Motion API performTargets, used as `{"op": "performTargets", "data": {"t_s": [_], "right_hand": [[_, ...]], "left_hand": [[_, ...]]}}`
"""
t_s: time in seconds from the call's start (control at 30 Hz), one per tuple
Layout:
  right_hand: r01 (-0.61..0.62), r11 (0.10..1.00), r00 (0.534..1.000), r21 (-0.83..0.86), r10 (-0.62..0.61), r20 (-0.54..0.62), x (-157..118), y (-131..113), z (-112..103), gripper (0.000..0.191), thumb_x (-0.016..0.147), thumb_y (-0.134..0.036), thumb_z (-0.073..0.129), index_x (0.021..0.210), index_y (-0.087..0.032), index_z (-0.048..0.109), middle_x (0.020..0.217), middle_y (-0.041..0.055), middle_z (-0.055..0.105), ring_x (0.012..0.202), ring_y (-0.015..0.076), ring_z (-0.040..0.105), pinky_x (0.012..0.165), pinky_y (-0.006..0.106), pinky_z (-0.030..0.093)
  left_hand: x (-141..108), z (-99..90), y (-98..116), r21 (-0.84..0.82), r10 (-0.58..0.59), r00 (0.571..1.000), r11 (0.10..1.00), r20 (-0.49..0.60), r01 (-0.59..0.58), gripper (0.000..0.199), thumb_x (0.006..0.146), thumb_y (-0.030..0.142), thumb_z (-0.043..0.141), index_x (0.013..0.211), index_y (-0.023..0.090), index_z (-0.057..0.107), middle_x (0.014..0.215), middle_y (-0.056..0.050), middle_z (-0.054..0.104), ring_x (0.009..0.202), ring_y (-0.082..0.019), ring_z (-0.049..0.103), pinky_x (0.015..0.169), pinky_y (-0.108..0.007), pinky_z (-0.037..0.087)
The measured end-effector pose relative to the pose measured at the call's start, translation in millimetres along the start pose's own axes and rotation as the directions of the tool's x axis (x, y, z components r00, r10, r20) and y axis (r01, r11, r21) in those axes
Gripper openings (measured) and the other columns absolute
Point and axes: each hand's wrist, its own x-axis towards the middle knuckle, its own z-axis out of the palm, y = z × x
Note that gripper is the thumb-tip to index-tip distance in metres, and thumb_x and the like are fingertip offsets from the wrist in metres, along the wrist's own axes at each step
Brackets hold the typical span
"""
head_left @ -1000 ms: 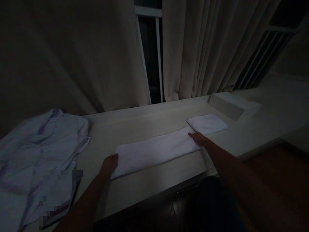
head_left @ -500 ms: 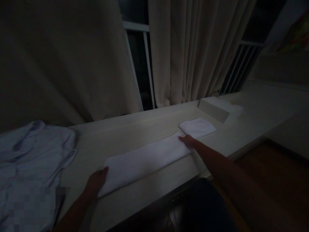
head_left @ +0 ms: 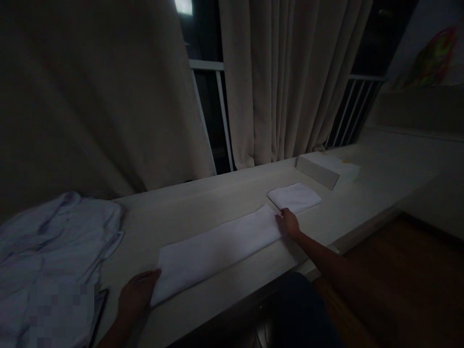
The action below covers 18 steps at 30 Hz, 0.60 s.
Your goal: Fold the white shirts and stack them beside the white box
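A long folded white cloth (head_left: 217, 251) lies flat on the pale tabletop, slanting up to the right. My left hand (head_left: 136, 292) is at its left end, with the fingertips closed on the edge. At the opposite end my right hand (head_left: 290, 224) has its thumb and fingers on the short edge; the undersides of both grips are hidden. Just beyond my right hand rests a smaller folded white cloth (head_left: 295, 197), close to the long one but separate.
A crumpled light shirt (head_left: 61, 241) is heaped on the left, beside a dark-edged flat object (head_left: 98, 316). An open pale box (head_left: 319, 169) stands at the back right of the tabletop (head_left: 170, 212). Beige curtains (head_left: 271, 87) hang behind, and my knee (head_left: 302, 309) is below the front edge.
The view has tilted up a little, so the things sit lower in the picture. My right hand has shifted slightly outward at the cloth's edge; the long cloth stays flat.
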Motion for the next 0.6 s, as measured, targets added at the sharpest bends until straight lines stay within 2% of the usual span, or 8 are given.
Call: {"op": "performTargets", "data": {"t_s": [0.07,0.13,0.17,0.23,0.27,0.3,0.43,0.6], "right_hand": [[0.24,0.956,0.97,-0.169,-0.243,0.004,-24.9,-12.8,30.8,0.04,0.088,-0.028,0.056,0.124,-0.012,0.058,0.132,0.0176,0.056,0.13,0.0297,0.044,0.108,0.043,0.034],[0.509,0.781,0.857,-0.362,-0.497,0.134,-58.1,-25.4,73.0,0.043,0.091,-0.031,0.052,0.128,-0.01,0.056,0.136,0.0179,0.054,0.132,0.0298,0.042,0.111,0.046,0.03],[0.585,0.698,0.806,-0.413,-0.559,0.196,-75.4,-30.5,95.5,0.049,0.092,-0.036,0.051,0.133,-0.009,0.052,0.141,0.0185,0.049,0.136,0.031,0.036,0.114,0.048,0.025],[0.665,0.591,0.74,-0.458,-0.604,0.296,-105.7,-36.3,135.8,0.062,0.095,-0.045,0.045,0.144,-0.007,0.041,0.152,0.018,0.034,0.144,0.0321,0.019,0.117,0.052,0.014],[0.688,0.562,0.722,-0.46,-0.596,0.351,-116.8,-36.6,151.1,0.062,0.096,-0.045,0.042,0.146,-0.009,0.037,0.154,0.0161,0.029,0.146,0.0312,0.015,0.117,0.053,0.011],[0.705,0.542,0.707,-0.457,-0.588,0.393,-124.3,-35.2,162.1,0.061,0.097,-0.044,0.039,0.148,-0.01,0.034,0.156,0.0143,0.026,0.147,0.0301,0.011,0.117,0.053,0.009],[0.711,0.535,0.703,-0.457,-0.564,0.434,-120.9,-19.7,164.8,0.064,0.099,-0.053,0.029,0.152,-0.017,0.027,0.158,0.0092,0.021,0.147,0.0285,0.008,0.117,0.054,0.005],[0.678,0.52,0.734,-0.519,-0.502,0.456,-71.8,0.9,120.2,0.069,0.096,-0.064,0.019,0.151,-0.022,0.029,0.157,0.007,0.025,0.146,0.0287,0.012,0.116,0.054,0.005]], "left_hand": [[-9.5,6.0,16.9,0.075,0.072,0.995,0.995,-0.076,-0.066,0.055,0.083,0.056,0.042,0.11,0.014,0.064,0.103,-0.014,0.069,0.092,-0.029,0.066,0.081,-0.044,0.053],[-27.1,19.2,45.9,0.139,0.312,0.947,0.944,-0.077,-0.3,0.056,0.088,0.053,0.037,0.12,0.013,0.059,0.12,-0.015,0.063,0.108,-0.027,0.061,0.094,-0.042,0.048],[-38.3,28.5,62.4,0.145,0.449,0.893,0.886,-0.027,-0.441,0.054,0.09,0.05,0.035,0.123,0.014,0.058,0.126,-0.014,0.061,0.116,-0.025,0.057,0.101,-0.041,0.044],[-61.8,50.5,91.3,0.168,0.678,0.722,0.703,0.138,-0.691,0.05,0.093,0.041,0.031,0.132,0.019,0.055,0.141,-0.009,0.053,0.134,-0.026,0.043,0.112,-0.045,0.032],[-72.4,61.8,101.2,0.189,0.726,0.655,0.627,0.21,-0.755,0.05,0.094,0.037,0.03,0.139,0.023,0.048,0.149,-0.006,0.044,0.14,-0.026,0.034,0.114,-0.048,0.026],[-81.4,72.2,106.9,0.21,0.73,0.634,0.598,0.255,-0.773,0.052,0.095,0.035,0.029,0.144,0.024,0.042,0.154,-0.005,0.037,0.143,-0.027,0.028,0.115,-0.05,0.024],[-98.2,96.3,97.8,0.299,0.657,0.697,0.63,0.286,-0.717,0.058,0.095,0.046,0.028,0.149,0.024,0.031,0.158,-0.008,0.023,0.146,-0.031,0.02,0.115,-0.055,0.021],[-97.2,97.8,82.8,0.311,0.645,0.721,0.651,0.255,-0.692,0.066,0.092,0.058,0.028,0.15,0.027,0.027,0.159,-0.007,0.02,0.147,-0.032,0.016,0.116,-0.056,0.018]]}}
